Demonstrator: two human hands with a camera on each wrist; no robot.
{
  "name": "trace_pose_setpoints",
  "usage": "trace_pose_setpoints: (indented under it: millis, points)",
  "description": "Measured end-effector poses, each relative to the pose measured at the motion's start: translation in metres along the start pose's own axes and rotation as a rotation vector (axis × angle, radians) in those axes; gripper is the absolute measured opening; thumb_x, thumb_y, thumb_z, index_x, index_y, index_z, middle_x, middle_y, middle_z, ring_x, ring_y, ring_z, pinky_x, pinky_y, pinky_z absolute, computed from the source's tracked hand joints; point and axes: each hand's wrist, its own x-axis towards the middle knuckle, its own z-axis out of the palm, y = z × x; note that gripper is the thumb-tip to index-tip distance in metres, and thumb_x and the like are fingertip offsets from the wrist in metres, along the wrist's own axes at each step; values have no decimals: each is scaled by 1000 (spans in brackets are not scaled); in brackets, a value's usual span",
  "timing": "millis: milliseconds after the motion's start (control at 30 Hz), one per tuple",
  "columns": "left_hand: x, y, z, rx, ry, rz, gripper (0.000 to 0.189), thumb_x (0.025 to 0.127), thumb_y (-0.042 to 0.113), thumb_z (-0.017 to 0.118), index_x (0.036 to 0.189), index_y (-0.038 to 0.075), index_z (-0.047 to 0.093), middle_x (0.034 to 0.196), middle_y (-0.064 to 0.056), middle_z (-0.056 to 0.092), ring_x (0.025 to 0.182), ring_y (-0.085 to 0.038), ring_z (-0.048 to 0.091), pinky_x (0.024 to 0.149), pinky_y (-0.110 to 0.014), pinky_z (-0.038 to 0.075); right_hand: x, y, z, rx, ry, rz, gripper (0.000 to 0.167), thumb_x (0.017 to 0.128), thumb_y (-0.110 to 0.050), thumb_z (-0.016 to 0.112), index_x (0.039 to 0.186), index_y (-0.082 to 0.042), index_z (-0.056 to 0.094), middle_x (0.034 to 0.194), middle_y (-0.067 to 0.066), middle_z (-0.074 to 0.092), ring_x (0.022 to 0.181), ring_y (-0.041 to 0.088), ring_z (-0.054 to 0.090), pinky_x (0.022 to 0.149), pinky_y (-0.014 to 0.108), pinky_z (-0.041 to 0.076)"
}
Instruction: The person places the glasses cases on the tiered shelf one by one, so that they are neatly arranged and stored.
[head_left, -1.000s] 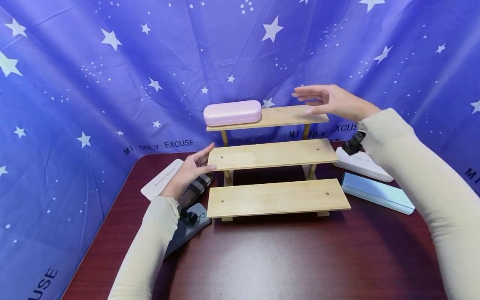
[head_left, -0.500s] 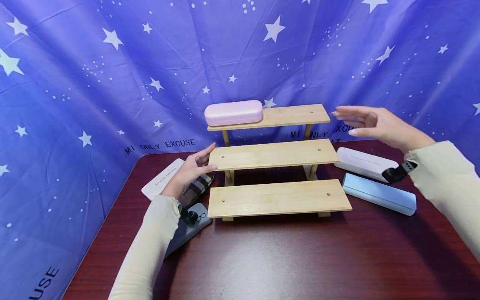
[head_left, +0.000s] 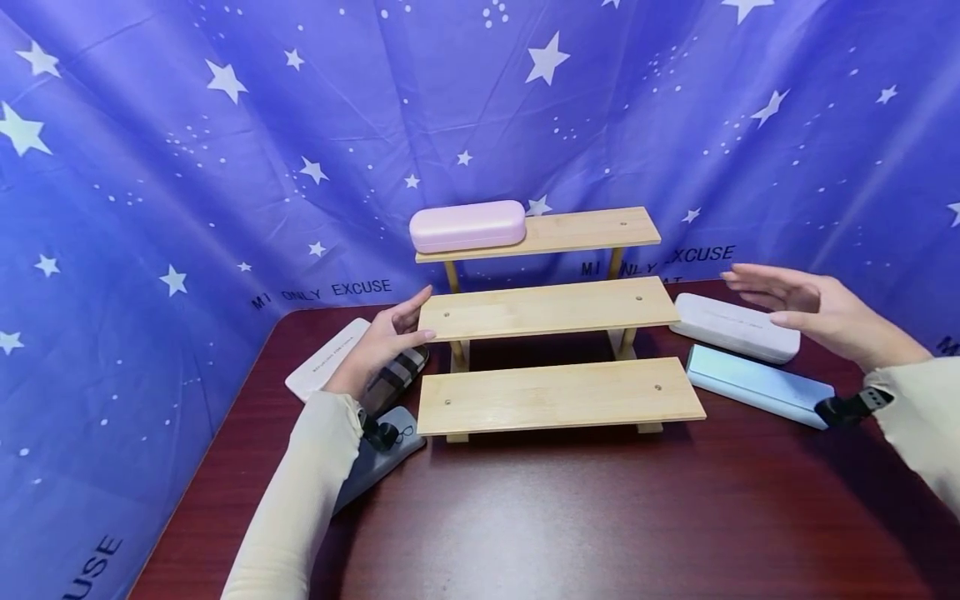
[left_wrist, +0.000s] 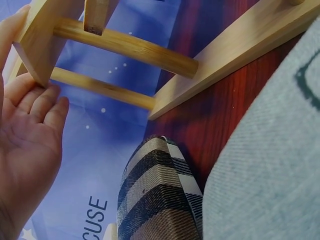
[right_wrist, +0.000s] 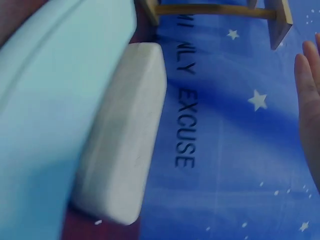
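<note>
My left hand (head_left: 381, 343) holds the left end of the middle shelf of a three-step wooden display stand (head_left: 547, 308). In the left wrist view, its fingers (left_wrist: 37, 102) lie against the board's edge. A pink glasses case (head_left: 468, 227) lies on the left part of the top shelf. Over at the right, my right hand (head_left: 821, 312) hovers with nothing in it, fingers apart from the thumb. Nearest to it are a white glasses case (head_left: 731, 327) and a light blue glasses case (head_left: 757, 385), both lying on the table beside the stand.
Left of the stand lie a white glasses case (head_left: 324, 358), a plaid case (head_left: 397, 379) and a grey case (head_left: 375, 467) with a glasses print, partly hidden by the left arm. A star-print blue curtain (head_left: 337, 100) hangs behind the dark red table (head_left: 562, 517).
My right hand has moved from beside the top shelf rightward and down, over the white case at the right. My left hand and the pink case have stayed in place.
</note>
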Motion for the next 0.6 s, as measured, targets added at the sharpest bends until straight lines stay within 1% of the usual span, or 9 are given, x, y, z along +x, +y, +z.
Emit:
trace_pose_setpoints:
  millis: [33, 133, 200, 267, 400, 433, 567, 600]
  points:
    - [0, 0, 0, 2, -1, -1, 75, 86, 15, 69, 149, 21, 28, 147, -10, 39, 132, -22, 42, 108, -41, 32, -5, 2, 0, 16, 3, -13, 57, 86, 21, 38, 141, 16, 22, 143, 13, 45, 127, 14, 46, 99, 17, 38]
    - [0, 0, 0, 5, 3, 1, 75, 86, 14, 69, 149, 20, 29, 147, -11, 40, 131, -23, 42, 108, -42, 32, -19, 6, 1, 44, 21, -18, 57, 87, 19, 39, 141, 17, 21, 144, 15, 43, 128, 15, 46, 98, 18, 39]
    - [0, 0, 1, 15, 4, -5, 74, 86, 14, 68, 149, 21, 29, 147, -10, 40, 131, -23, 43, 108, -42, 32, -30, 9, 1, 28, 37, 9, 59, 86, 19, 41, 141, 15, 22, 144, 12, 43, 128, 13, 46, 94, 17, 42]
    - [0, 0, 2, 12, 3, -8, 73, 87, 13, 68, 149, 22, 29, 147, -10, 39, 131, -23, 43, 107, -42, 33, -40, 13, 1, 12, 51, 27, 61, 85, 20, 42, 142, 14, 23, 144, 9, 44, 128, 11, 46, 93, 16, 42]
    - [1, 0, 3, -5, -2, -18, 72, 87, 12, 67, 148, 25, 30, 148, -9, 38, 131, -23, 42, 107, -41, 33, -57, 19, -1, -15, 47, 12, 65, 80, 24, 42, 141, 16, 22, 146, 9, 42, 130, 10, 43, 94, 15, 38]
    - [1, 0, 3, -12, -3, -21, 72, 87, 11, 67, 148, 25, 30, 148, -9, 38, 132, -23, 42, 107, -41, 33, -61, 21, -1, -37, 52, 18, 65, 80, 25, 43, 141, 16, 23, 146, 8, 41, 129, 10, 43, 94, 15, 38]
    - [1, 4, 1, -13, -2, -31, 74, 87, 8, 67, 149, 20, 28, 149, -10, 36, 133, -24, 39, 108, -42, 32, -77, 26, 0, -101, 59, 41, 64, 79, 25, 47, 140, 16, 26, 145, 4, 42, 128, 7, 44, 94, 12, 39]
    - [-1, 7, 2, -7, -3, -30, 74, 87, 8, 66, 149, 17, 27, 149, -11, 35, 133, -25, 39, 108, -42, 31, -81, 28, 0, -92, 55, 34, 63, 80, 25, 47, 139, 17, 27, 145, 5, 43, 128, 8, 44, 95, 13, 38]
